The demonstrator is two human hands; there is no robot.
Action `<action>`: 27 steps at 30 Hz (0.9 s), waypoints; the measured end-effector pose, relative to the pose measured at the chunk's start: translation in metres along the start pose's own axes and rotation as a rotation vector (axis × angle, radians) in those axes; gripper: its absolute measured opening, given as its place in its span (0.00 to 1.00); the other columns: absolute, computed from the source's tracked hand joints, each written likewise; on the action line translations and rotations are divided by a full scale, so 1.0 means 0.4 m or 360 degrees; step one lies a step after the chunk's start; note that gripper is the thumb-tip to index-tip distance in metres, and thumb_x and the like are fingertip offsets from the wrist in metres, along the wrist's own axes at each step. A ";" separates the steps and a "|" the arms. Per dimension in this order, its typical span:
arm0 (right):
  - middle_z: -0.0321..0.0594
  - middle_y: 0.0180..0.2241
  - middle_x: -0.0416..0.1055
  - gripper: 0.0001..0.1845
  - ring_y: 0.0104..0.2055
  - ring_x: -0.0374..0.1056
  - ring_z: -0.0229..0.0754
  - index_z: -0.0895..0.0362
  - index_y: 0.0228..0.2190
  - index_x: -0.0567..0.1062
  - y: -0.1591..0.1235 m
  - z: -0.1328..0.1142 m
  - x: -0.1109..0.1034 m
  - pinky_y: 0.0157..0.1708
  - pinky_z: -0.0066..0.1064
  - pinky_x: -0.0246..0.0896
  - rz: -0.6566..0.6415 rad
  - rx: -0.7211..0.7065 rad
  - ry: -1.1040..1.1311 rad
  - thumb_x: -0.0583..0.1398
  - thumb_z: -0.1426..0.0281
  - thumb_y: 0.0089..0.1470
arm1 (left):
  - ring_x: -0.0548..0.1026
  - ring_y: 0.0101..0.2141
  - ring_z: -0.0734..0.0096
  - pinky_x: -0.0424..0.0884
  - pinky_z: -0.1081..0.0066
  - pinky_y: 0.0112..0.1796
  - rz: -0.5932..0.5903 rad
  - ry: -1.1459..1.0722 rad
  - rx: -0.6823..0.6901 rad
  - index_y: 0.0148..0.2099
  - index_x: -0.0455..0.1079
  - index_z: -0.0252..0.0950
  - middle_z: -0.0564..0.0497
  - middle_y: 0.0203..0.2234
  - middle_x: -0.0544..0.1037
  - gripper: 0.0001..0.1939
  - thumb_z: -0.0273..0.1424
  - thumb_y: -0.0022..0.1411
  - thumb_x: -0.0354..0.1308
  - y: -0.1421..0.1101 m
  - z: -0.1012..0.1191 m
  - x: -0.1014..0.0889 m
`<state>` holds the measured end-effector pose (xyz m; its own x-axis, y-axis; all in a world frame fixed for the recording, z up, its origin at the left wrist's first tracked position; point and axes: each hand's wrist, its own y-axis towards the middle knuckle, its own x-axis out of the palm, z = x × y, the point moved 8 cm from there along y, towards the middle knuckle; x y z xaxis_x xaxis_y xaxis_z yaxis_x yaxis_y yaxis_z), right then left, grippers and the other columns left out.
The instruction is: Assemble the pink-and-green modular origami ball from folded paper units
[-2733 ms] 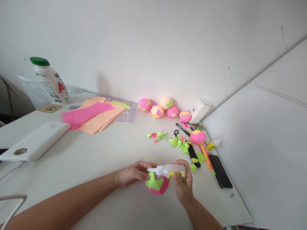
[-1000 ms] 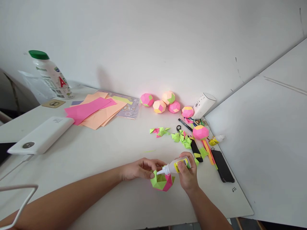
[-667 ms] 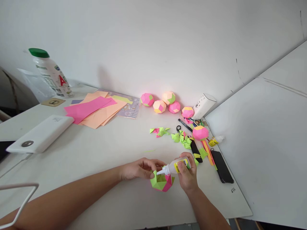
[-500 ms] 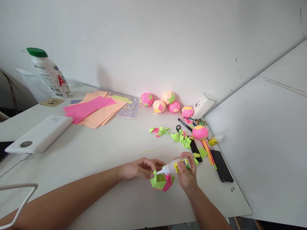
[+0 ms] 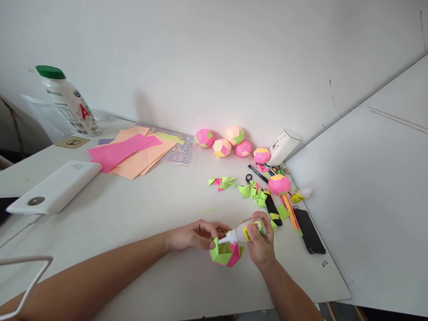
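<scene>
My left hand point(image 5: 197, 236) pinches the left edge of a green and pink folded-paper ball point(image 5: 222, 257), whose top is open. In my right hand point(image 5: 261, 244) is a small glue bottle point(image 5: 249, 230) with a yellow label, tilted so its white nozzle points down to the left. The nozzle tip meets or nearly meets a green flap beside my left thumb; I cannot tell if it touches. Loose green and pink folded pieces point(image 5: 257, 195) lie beyond my right hand, with a smaller group point(image 5: 221, 183) to their left.
Several finished paper balls point(image 5: 222, 148) line the wall. On the right are a black cutter point(image 5: 272, 208), a second glue bottle point(image 5: 301, 195) and a phone point(image 5: 310, 232). Paper sheets point(image 5: 133, 154), a white power bank point(image 5: 55, 187) and a green-capped bottle point(image 5: 70, 102) occupy the left.
</scene>
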<state>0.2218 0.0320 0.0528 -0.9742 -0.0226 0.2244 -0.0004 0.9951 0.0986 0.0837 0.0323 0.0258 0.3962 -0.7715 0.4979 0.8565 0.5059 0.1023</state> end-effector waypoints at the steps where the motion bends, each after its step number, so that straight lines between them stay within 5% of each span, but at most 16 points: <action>1: 0.31 0.21 0.64 0.14 0.21 0.58 0.36 0.52 0.34 0.65 0.000 -0.001 0.001 0.23 0.29 0.55 0.0002 0.0004 -0.0006 0.64 0.62 0.49 | 0.68 0.51 0.54 0.65 0.59 0.47 -0.0002 -0.0002 0.0005 0.33 0.78 0.38 0.45 0.53 0.70 0.04 0.30 0.52 0.65 0.000 0.001 0.000; 27: 0.29 0.20 0.59 0.17 0.21 0.57 0.35 0.52 0.33 0.65 0.007 0.011 -0.016 0.21 0.26 0.56 0.0164 0.0111 0.0053 0.65 0.58 0.46 | 0.67 0.52 0.53 0.63 0.60 0.48 -0.0001 0.0003 0.0014 0.33 0.79 0.38 0.46 0.52 0.71 0.03 0.30 0.53 0.64 -0.003 -0.001 -0.003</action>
<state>0.2270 0.0355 0.0475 -0.9619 0.0778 0.2622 0.0822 0.9966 0.0060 0.0823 0.0325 0.0245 0.3963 -0.7725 0.4962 0.8538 0.5087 0.1102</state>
